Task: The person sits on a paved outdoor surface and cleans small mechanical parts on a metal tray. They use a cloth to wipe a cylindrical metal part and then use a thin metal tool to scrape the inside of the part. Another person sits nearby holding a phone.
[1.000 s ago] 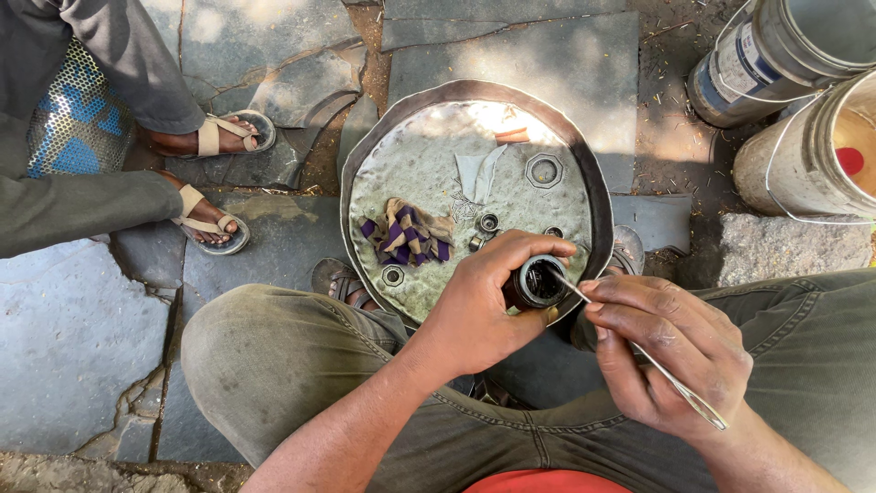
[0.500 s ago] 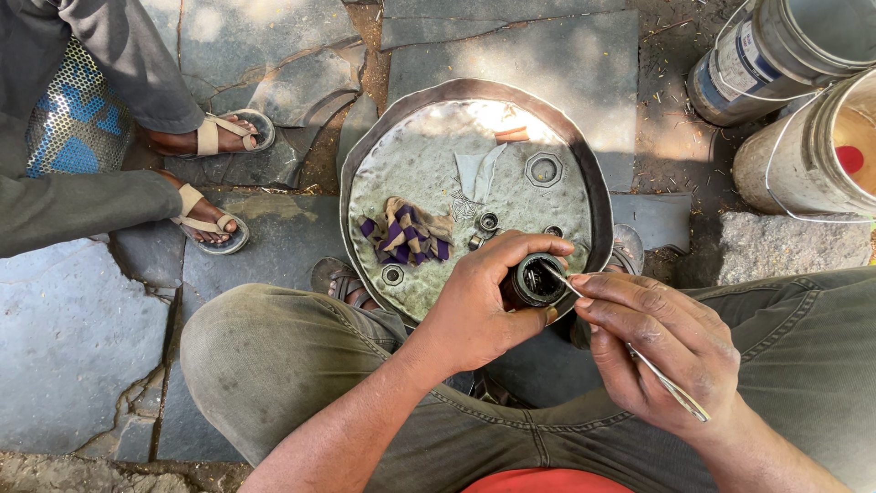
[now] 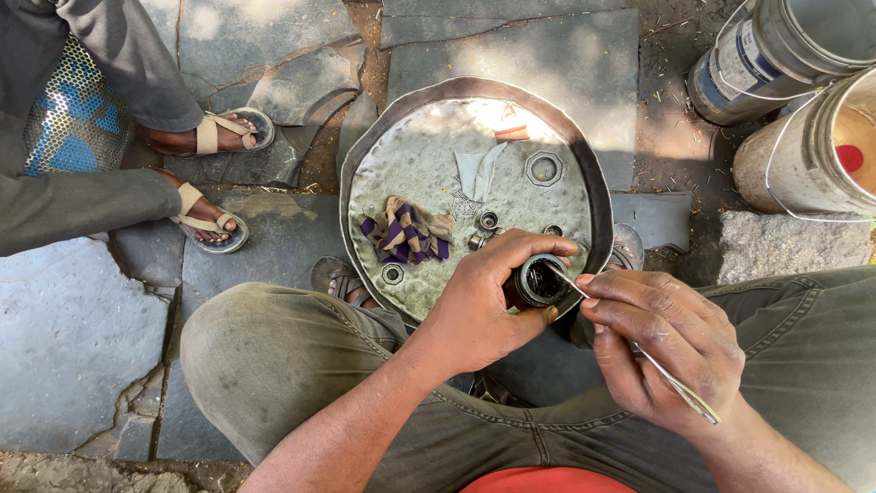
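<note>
In the head view, the left hand sits just right of centre, clenched around a dark round bearing-like ring, with the thumb below it and the fingers curled over its top. The ring hangs over the lower right rim of a round metal tray that fills the upper middle of the frame. The right hand, lower right, pinches a thin metal pick; the pick's tip rests at the ring's right edge and its tail sticks out past the wrist toward the lower right.

Inside the tray lie a striped purple and tan rag at left centre, a hexagonal nut at upper right, a second small nut near the lower left rim, and 2 or 3 small rings just above the left hand's knuckles. The tray's upper half has bare floor around these parts.

The person's knees, in olive trousers, close off the frame's bottom.

At upper left another person's 2 sandalled feet rest on stone slabs, well apart from the tray's left rim. At upper right 2 buckets stand touching each other, near the tray's right side, leaving a narrow strip of stone between.
</note>
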